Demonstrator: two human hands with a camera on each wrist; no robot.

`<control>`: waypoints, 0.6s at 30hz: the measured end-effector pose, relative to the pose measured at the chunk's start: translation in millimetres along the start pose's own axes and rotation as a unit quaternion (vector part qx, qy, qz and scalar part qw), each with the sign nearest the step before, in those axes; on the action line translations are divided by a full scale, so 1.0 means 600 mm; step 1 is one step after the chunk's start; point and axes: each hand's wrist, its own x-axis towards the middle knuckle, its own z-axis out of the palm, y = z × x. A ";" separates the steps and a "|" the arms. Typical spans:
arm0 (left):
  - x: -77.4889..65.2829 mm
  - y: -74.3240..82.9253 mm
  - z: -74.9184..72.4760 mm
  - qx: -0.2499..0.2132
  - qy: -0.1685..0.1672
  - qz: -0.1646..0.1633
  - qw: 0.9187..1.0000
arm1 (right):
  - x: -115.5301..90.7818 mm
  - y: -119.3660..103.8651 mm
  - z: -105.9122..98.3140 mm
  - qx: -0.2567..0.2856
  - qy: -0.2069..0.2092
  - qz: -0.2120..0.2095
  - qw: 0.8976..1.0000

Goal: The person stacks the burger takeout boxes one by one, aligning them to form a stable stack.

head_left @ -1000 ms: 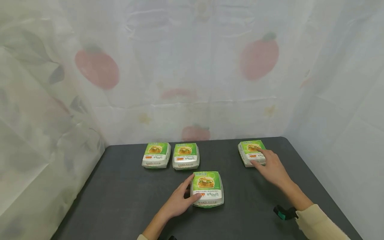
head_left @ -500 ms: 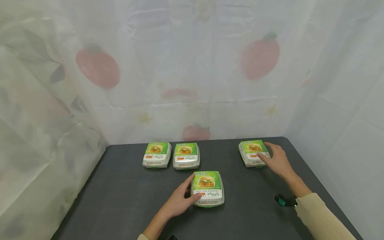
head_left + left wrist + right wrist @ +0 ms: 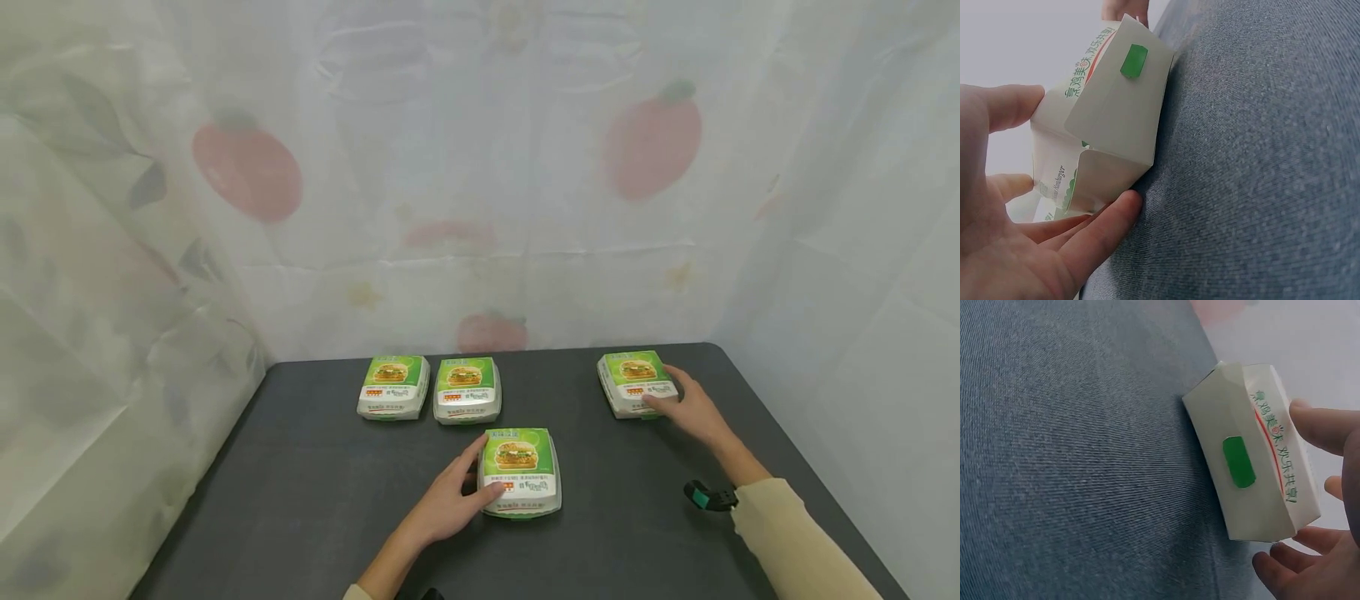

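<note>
Near the front of the dark table stands a green-and-white burger box [image 3: 520,467]. My left hand [image 3: 442,504] holds its left side, with the thumb on the front of the lid and fingers along the side. The left wrist view shows this box [image 3: 1116,106] from its front corner. At the back right is another burger box [image 3: 636,379], flat on the table. Around its right side lies my right hand [image 3: 693,412], fingers loosely spread, thumb at the front edge. In the right wrist view the fingertips [image 3: 1266,565] reach below the box's corner.
Two more burger boxes, one at the back left [image 3: 393,386] and one beside it [image 3: 467,390], stand with a narrow gap between them. A pale curtain [image 3: 480,167] printed with strawberries hangs behind the table [image 3: 300,483]; more sheeting covers both sides.
My right hand has shifted from over the lid of the back-right box to its right side, its thumb now lower on the front. The left hand and the boxes look unmoved.
</note>
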 end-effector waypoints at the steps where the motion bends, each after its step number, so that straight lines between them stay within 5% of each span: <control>1: 0.000 0.000 0.000 0.000 0.000 0.001 1.000 | 0.000 0.002 0.002 0.005 -0.001 0.003 1.000; 18: -0.001 0.003 0.000 -0.001 -0.003 -0.004 1.000 | 0.000 0.019 0.017 0.057 0.023 -0.014 0.998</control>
